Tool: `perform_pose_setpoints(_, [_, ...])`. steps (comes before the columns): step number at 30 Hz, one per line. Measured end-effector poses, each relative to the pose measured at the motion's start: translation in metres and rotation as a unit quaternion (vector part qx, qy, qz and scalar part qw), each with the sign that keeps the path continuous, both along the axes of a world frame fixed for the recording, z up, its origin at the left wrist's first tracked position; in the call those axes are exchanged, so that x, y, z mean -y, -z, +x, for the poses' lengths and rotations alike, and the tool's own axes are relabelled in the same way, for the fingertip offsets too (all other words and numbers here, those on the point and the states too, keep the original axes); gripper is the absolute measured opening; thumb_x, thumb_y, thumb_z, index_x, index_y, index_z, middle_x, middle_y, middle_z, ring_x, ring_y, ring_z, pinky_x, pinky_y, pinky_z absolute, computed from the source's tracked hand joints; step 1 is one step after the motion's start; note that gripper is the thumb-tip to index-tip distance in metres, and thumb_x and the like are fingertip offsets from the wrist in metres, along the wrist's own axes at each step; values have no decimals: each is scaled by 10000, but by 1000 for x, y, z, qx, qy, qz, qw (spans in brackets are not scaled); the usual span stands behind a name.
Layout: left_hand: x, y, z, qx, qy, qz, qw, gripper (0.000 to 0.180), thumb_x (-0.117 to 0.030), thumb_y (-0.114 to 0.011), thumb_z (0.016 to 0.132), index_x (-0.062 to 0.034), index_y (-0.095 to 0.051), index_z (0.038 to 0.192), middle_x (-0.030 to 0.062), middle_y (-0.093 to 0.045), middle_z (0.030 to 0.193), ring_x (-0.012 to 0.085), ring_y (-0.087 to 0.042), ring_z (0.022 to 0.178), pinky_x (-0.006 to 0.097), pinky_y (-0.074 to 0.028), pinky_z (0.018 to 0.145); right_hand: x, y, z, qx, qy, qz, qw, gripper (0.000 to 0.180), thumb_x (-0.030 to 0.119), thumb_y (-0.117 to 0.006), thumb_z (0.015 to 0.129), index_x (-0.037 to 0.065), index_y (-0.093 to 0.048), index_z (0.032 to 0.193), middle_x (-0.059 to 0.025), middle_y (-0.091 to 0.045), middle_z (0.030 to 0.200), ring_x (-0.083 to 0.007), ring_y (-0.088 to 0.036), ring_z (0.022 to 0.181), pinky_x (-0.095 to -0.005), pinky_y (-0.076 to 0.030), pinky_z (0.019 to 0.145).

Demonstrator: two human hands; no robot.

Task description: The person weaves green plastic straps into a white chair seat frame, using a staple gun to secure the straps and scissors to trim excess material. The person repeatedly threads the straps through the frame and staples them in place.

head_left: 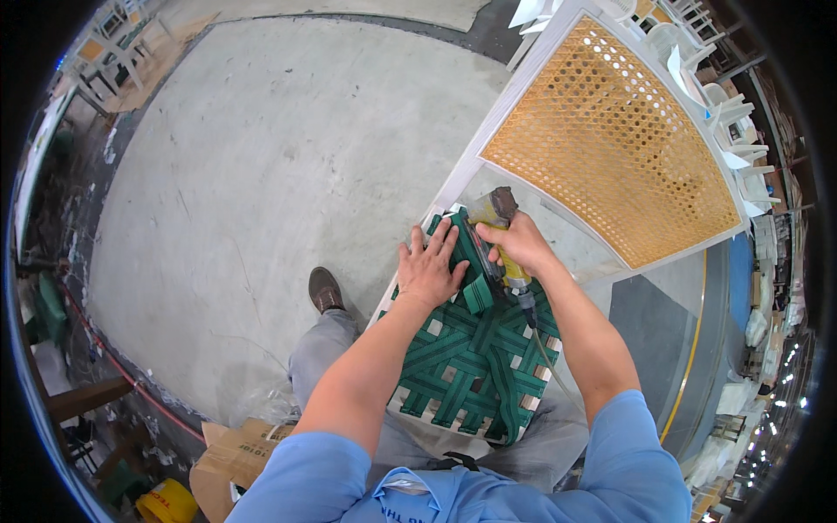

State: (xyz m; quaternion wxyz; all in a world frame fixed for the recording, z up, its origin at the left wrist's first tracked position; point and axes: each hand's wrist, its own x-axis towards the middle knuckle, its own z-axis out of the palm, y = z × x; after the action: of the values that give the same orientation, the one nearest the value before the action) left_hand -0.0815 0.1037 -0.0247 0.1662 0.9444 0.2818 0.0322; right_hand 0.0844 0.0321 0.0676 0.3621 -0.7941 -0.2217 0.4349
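Webbing in green straps lies woven across the chair seat frame below the cane chair back. Our left hand presses flat, fingers spread, on the straps; our right hand grips the staple gun. We judge the fingertips dangerously near its nose, and a strap could slip.

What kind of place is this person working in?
Most likely a furniture workshop or factory. The right hand holds a staple gun over green webbing woven across a chair seat, the chair back is cane, and more white chairs stand stacked on the concrete floor.
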Motion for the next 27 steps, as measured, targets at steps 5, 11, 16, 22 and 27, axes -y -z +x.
perform_pose_setpoints(5, [-1,1,2,-2,-4,-2,1000,695,-536,-560,926,-222,-395,1524,-37,-298,1611,386,-322,1394,531,-372,1031,-14,16,2,15,4,6,1000,342,246,-744,892,-16,-620,1072,-68,-667,808,-142,-615,536,-300,-476,454])
perform_pose_setpoints(11, [-2,4,2,11,0,-18,1000,669,-492,-563,934,-208,-405,1518,-31,-305,1608,392,-297,1409,535,-358,1046,-18,19,-6,66,-7,-1,998,293,253,-743,882,0,-657,1003,-43,-660,740,-134,-603,509,-299,-476,450])
perform_pose_setpoints(16, [-3,18,0,105,-19,7,994,532,-403,-573,939,-175,-536,1417,-11,-448,1523,437,-346,1389,541,-352,1068,-24,14,-7,67,-22,-5,997,295,264,-746,873,2,-669,984,-40,-660,713,-134,-604,503,-303,-483,455])
perform_pose_setpoints(22, [2,23,-3,194,-15,8,981,336,-298,-595,901,-134,-719,1166,-23,-633,1334,473,-455,1311,534,-378,1064,-15,26,-7,62,-31,-2,998,310,282,-756,866,8,-669,979,-48,-664,723,-127,-599,501,-299,-478,446])
perform_pose_setpoints(27, [0,22,-5,220,-18,-21,975,279,-247,-622,841,-124,-757,1053,-20,-671,1261,481,-479,1290,527,-408,1046,-20,23,-16,52,-34,10,998,324,270,-771,858,-2,-656,989,-52,-663,723,-119,-600,508,-289,-468,432])
